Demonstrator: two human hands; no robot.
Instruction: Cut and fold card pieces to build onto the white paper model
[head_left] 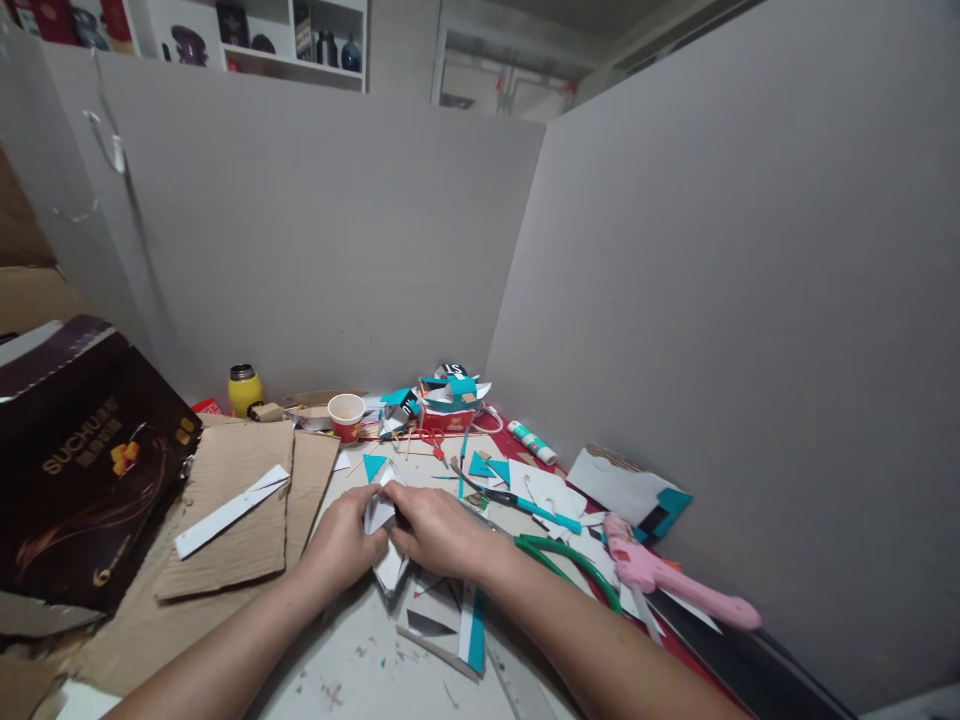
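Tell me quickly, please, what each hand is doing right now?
Left hand: closed on the folded white paper piece.
Right hand: closed on the same paper piece from the other side.

Table [352, 650] under cardboard [247, 500], scraps [480, 465]

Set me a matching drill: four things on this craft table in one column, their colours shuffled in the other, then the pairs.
Things:
1. glue gun
2. bottle
3. paper cup
4. folded paper held in both hands

Colours:
A. yellow
B. white
C. pink
D. red and white

Pairs: 1-C, 2-A, 3-D, 4-B
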